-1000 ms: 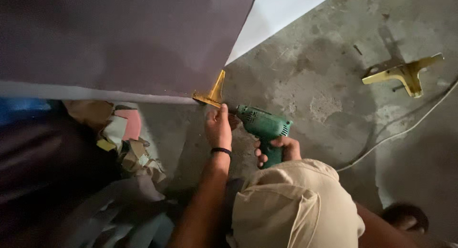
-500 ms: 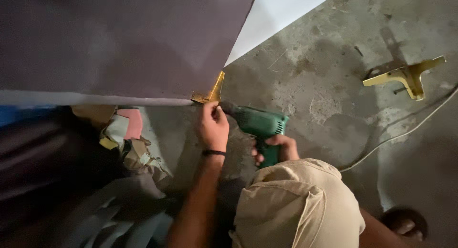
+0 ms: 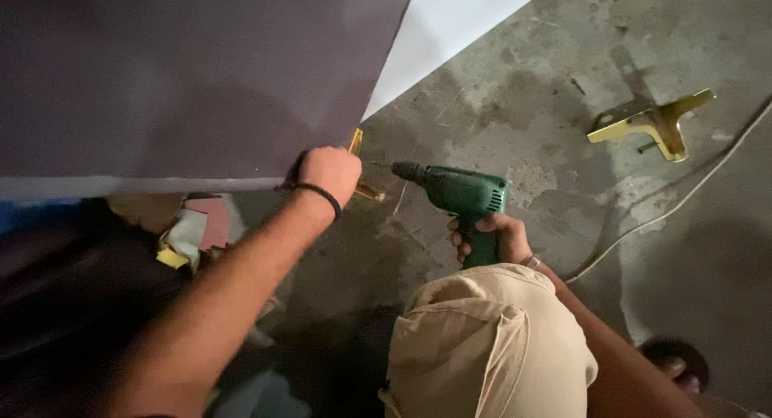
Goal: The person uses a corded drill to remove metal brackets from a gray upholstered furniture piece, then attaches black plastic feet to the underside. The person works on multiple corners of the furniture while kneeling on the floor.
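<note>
My left hand [image 3: 328, 173], with a black band on the wrist, grips a gold metal leg bracket [image 3: 359, 164] at the lower edge of a large dark purple panel [image 3: 185, 80]. My right hand [image 3: 492, 239] is wrapped around the handle of a green electric drill [image 3: 458, 194]. The drill's tip points left at the bracket and stands a short way off it. My bent knee in beige cloth [image 3: 490, 345] is below the drill.
A second gold leg bracket [image 3: 653, 122] lies on the concrete floor [image 3: 547, 88] at the right. A pale cord [image 3: 667, 213] runs across the floor near it. A white sheet [image 3: 450, 24] lies beyond the panel. Scraps of foam and cloth [image 3: 193, 233] sit under the panel's edge.
My left hand has shifted up and left onto the bracket at the panel's edge. The drill has drawn back to the right, leaving a gap between its tip and the bracket.
</note>
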